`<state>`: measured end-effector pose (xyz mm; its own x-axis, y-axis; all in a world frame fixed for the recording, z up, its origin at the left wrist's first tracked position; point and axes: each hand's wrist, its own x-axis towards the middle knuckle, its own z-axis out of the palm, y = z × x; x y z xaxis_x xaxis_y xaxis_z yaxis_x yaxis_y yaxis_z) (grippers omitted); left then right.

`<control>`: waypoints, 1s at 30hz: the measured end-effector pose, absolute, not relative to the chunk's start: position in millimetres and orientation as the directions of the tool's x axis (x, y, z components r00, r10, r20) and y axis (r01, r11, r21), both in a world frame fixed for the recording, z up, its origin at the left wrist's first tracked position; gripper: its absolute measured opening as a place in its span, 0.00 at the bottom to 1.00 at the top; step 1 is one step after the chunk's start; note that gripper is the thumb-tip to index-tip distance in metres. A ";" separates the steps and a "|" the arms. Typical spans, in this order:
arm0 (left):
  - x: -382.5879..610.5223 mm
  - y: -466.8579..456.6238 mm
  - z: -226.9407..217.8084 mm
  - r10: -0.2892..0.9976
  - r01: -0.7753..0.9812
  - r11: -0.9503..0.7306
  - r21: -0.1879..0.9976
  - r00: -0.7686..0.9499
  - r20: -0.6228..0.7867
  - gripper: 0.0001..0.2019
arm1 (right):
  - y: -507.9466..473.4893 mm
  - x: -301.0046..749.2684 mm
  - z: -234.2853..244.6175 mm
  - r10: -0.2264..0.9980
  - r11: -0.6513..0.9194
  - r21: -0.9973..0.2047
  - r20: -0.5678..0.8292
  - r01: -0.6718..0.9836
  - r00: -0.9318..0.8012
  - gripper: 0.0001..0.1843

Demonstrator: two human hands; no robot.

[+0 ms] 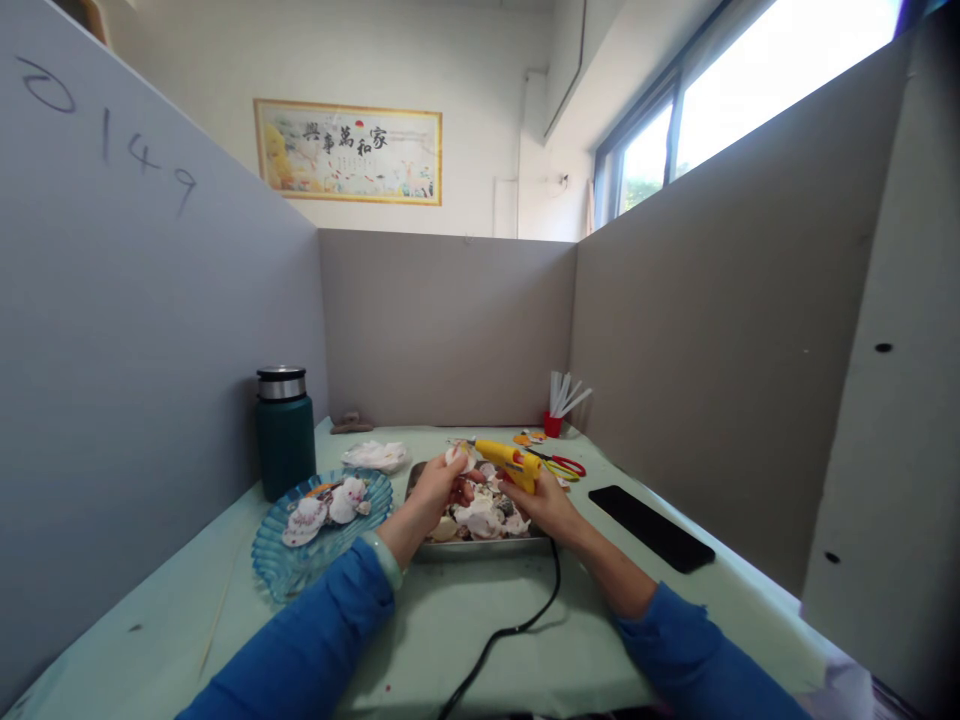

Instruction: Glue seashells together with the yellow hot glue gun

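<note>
Left hand (433,492) holding shell (457,457), right hand (546,503) gripping glue gun (508,462)

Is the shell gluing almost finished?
Not nearly, I'd guess. A few shells lie on the blue plate, maybe finished. The left hand holds one shell at the nozzle of the yellow glue gun in the right hand. The metal tray holds a heap of shells left to go.

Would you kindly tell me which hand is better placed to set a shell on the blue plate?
Probably the left: the left hand holds a shell and sits nearer the blue plate, while the right hand is occupied gripping the yellow glue gun.
</note>
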<state>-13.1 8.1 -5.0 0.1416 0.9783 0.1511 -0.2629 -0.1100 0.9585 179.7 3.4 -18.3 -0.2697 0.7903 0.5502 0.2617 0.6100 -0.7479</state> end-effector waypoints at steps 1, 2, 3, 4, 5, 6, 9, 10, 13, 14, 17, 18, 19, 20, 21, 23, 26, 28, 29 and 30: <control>-13.0 7.8 -4.9 0.978 -0.261 -0.110 0.959 0.144 0.151 0.12 | 3.6 179.7 -18.3 0.789 0.612 -0.745 0.552 0.265 -0.271 0.19; -12.8 7.3 -4.6 0.978 -0.259 -0.110 0.960 0.146 0.151 0.12 | 4.0 179.8 -18.5 0.787 0.615 -0.743 0.554 0.266 -0.271 0.19; -12.6 6.5 -4.0 0.978 -0.255 -0.108 0.961 0.148 0.150 0.12 | 4.6 179.9 -19.0 0.786 0.617 -0.741 0.556 0.266 -0.272 0.19; -12.2 5.7 -3.4 0.978 -0.250 -0.107 0.962 0.150 0.148 0.12 | 5.2 180.1 -19.6 0.785 0.617 -0.742 0.555 0.264 -0.275 0.19; -11.9 4.9 -2.8 0.977 -0.246 -0.105 0.964 0.153 0.146 0.12 | 5.7 180.2 -20.2 0.787 0.614 -0.746 0.551 0.259 -0.279 0.19; -11.6 4.2 -2.2 0.977 -0.242 -0.102 0.965 0.156 0.143 0.12 | 6.0 180.4 -20.7 0.790 0.609 -0.751 0.544 0.254 -0.284 0.19; -11.0 2.7 -1.0 0.979 -0.226 -0.094 0.970 0.158 0.132 0.14 | 5.8 180.5 -21.3 0.798 0.596 -0.761 0.528 0.255 -0.291 0.19; -10.9 2.5 -0.7 0.979 -0.218 -0.093 0.972 0.158 0.129 0.14 | 5.5 180.5 -21.2 0.798 0.596 -0.760 0.528 0.260 -0.290 0.19; -10.5 1.6 -0.2 0.979 -0.193 -0.093 0.977 0.159 0.125 0.15 | 5.2 180.3 -21.3 0.797 0.598 -0.758 0.528 0.261 -0.293 0.19; -10.4 1.2 0.1 0.980 -0.190 -0.092 0.978 0.158 0.123 0.15 | 5.3 180.3 -21.4 0.798 0.596 -0.762 0.525 0.254 -0.297 0.20; -10.1 0.0 0.7 0.981 -0.185 -0.087 0.979 0.153 0.116 0.16 | 5.6 180.4 -22.1 0.803 0.584 -0.777 0.510 0.235 -0.309 0.21; -10.0 -0.3 0.8 0.982 -0.181 -0.085 0.980 0.154 0.114 0.17 | 5.5 180.5 -22.1 0.803 0.583 -0.779 0.508 0.232 -0.312 0.21; -9.9 -0.4 0.7 0.981 -0.175 -0.085 0.981 0.157 0.113 0.17 | 5.2 180.5 -22.1 0.802 0.583 -0.779 0.506 0.232 -0.318 0.21; -9.8 -0.3 0.4 0.980 -0.167 -0.086 0.982 0.162 0.113 0.17 | 4.8 180.6 -21.9 0.801 0.583 -0.778 0.504 0.233 -0.324 0.21; -9.6 -0.1 0.0 0.979 -0.158 -0.088 0.984 0.169 0.115 0.16 | 4.1 180.6 -21.5 0.799 0.585 -0.777 0.502 0.234 -0.331 0.21; -9.3 0.5 -1.1 0.977 -0.138 -0.096 0.986 0.178 0.120 0.16 | 2.6 180.5 -20.6 0.795 0.587 -0.777 0.499 0.229 -0.344 0.20; -9.3 1.1 -2.5 0.974 -0.120 -0.115 0.986 0.182 0.136 0.15 | 0.7 180.0 -19.1 0.791 0.591 -0.775 0.503 0.222 -0.349 0.20; -9.6 1.0 -2.5 0.973 -0.125 -0.124 0.984 0.181 0.145 0.15 | 0.2 179.7 -18.4 0.788 0.598 -0.770 0.512 0.223 -0.342 0.21; -9.8 0.8 -2.2 0.973 -0.132 -0.122 0.984 0.178 0.145 0.16 | 0.2 179.6 -18.1 0.787 0.601 -0.768 0.517 0.224 -0.338 0.21; -10.0 0.7 -1.7 0.975 -0.142 -0.117 0.983 0.173 0.141 0.16 | 0.2 179.4 -17.8 0.787 0.602 -0.766 0.521 0.227 -0.331 0.21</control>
